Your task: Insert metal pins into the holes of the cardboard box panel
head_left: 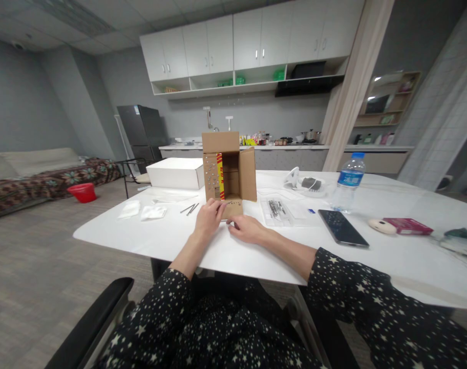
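Observation:
An open cardboard box (231, 141) stands on the table before me, its opening facing me and its flaps spread. Rows of small dots mark its left flap (211, 177), and several more dark dots run along the lower front flap (233, 209). My left hand (209, 219) is at that lower flap's left side, thumb and fingers pinched together; what they hold is too small to name. Low at the flap's front edge, my right hand (246, 228) rests on the table with curled fingers. A thin shiny sliver shows by its fingertips, and its grip is partly hidden.
Left of the box lie thin dark rods (192, 209), folded white tissues (153, 212) and a white box (175, 173). To the right are a clear compartment case (275, 211) of small metal parts, a phone (343, 228), a water bottle (349, 179) and a magenta box (408, 226).

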A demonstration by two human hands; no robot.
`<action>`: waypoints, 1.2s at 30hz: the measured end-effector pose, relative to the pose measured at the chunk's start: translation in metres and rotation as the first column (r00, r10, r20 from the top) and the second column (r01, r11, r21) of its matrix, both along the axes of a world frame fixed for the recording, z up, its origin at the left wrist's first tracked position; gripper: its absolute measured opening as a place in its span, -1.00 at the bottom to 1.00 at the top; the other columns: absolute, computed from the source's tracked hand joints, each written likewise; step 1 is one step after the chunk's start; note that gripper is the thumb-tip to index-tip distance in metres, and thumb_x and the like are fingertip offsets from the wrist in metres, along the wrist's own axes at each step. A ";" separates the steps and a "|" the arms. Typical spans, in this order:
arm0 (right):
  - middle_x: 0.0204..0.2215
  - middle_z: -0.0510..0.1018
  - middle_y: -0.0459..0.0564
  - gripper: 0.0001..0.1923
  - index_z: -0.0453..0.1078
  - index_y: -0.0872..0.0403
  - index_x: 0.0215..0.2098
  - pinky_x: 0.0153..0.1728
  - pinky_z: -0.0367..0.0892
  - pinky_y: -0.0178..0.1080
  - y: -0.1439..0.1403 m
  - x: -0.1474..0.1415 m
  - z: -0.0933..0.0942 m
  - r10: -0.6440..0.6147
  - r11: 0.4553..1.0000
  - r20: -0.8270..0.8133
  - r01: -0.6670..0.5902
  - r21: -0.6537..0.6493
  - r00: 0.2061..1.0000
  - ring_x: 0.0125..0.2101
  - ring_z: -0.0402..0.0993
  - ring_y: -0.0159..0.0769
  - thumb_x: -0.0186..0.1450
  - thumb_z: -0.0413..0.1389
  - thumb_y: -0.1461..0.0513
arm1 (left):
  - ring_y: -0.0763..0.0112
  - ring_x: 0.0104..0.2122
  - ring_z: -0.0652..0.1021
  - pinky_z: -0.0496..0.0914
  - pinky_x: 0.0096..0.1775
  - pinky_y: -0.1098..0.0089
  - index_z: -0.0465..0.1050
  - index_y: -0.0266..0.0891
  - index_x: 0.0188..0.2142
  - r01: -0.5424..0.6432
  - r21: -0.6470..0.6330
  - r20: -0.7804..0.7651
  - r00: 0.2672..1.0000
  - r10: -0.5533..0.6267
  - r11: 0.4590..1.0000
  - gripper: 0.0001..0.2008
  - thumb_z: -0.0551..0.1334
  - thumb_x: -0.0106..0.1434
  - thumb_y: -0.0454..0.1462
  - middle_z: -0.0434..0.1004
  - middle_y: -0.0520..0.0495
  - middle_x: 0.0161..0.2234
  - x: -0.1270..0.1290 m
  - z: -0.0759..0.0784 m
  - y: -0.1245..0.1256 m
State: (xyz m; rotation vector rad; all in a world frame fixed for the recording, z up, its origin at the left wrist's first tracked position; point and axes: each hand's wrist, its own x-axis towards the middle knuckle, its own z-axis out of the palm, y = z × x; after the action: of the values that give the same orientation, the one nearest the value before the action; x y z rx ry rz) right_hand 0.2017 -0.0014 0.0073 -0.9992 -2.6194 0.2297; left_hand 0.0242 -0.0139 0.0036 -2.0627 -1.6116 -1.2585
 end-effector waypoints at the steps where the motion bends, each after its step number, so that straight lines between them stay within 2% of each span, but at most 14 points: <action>1: -0.27 0.62 0.03 -0.65 0.46 0.06 0.00 -0.26 0.28 -0.27 0.000 0.000 -0.001 -0.010 1.000 -0.006 0.010 0.009 1.000 -0.23 0.52 -0.17 0.32 -0.02 0.22 | 0.32 -0.35 0.48 0.39 -0.23 0.31 0.48 -0.18 -0.29 0.010 0.005 -0.007 1.000 -0.010 1.000 -0.75 0.06 0.38 -0.18 0.39 -0.07 -0.37 0.000 0.000 0.000; 7: -0.20 0.61 0.05 -0.65 0.44 0.05 -0.01 -0.22 0.29 -0.24 -0.002 -0.003 -0.004 -0.040 0.999 -0.004 0.040 0.037 0.999 -0.19 0.51 -0.15 0.30 -0.03 0.21 | 0.33 -0.25 0.48 0.41 -0.14 0.31 0.49 -0.18 -0.21 0.087 0.070 -0.006 0.996 -0.087 0.994 -0.81 0.11 0.36 -0.22 0.34 -0.09 -0.25 -0.001 -0.001 -0.001; 15: -0.27 0.61 0.04 -0.66 0.43 0.03 -0.01 -0.28 0.27 -0.23 -0.001 -0.005 -0.004 -0.049 0.998 0.021 0.048 0.039 0.999 -0.24 0.52 -0.14 0.32 -0.06 0.18 | 0.33 -0.25 0.44 0.42 -0.13 0.28 0.52 -0.17 -0.19 0.064 0.124 -0.017 0.998 -0.063 0.990 -0.83 0.15 0.33 -0.25 0.27 -0.08 -0.27 -0.003 -0.004 0.001; 23: -0.25 0.61 0.05 -0.65 0.43 0.04 -0.01 -0.26 0.28 -0.23 -0.002 -0.005 -0.002 -0.053 0.998 0.022 0.052 0.028 0.998 -0.21 0.52 -0.13 0.32 -0.06 0.17 | 0.36 -0.28 0.44 0.42 -0.18 0.32 0.50 -0.18 -0.20 0.101 0.119 -0.041 0.994 -0.097 0.988 -0.86 0.16 0.32 -0.28 0.29 -0.05 -0.30 -0.005 -0.006 0.007; 36: -0.22 0.61 0.05 -0.63 0.44 0.04 -0.01 -0.22 0.31 -0.20 0.000 -0.005 -0.004 -0.044 0.998 0.009 0.043 0.043 0.999 -0.18 0.52 -0.12 0.31 -0.07 0.18 | 0.37 -0.27 0.46 0.42 -0.20 0.33 0.50 -0.17 -0.22 0.109 0.082 0.020 0.994 -0.111 0.991 -0.87 0.17 0.32 -0.28 0.31 -0.04 -0.30 -0.004 -0.005 0.005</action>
State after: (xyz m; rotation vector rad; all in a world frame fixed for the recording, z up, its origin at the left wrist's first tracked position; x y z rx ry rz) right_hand 0.1970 -0.0014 0.0034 -1.0442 -2.5974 0.1573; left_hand 0.0200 -0.0084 -0.0019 -2.1199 -1.4485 -1.3665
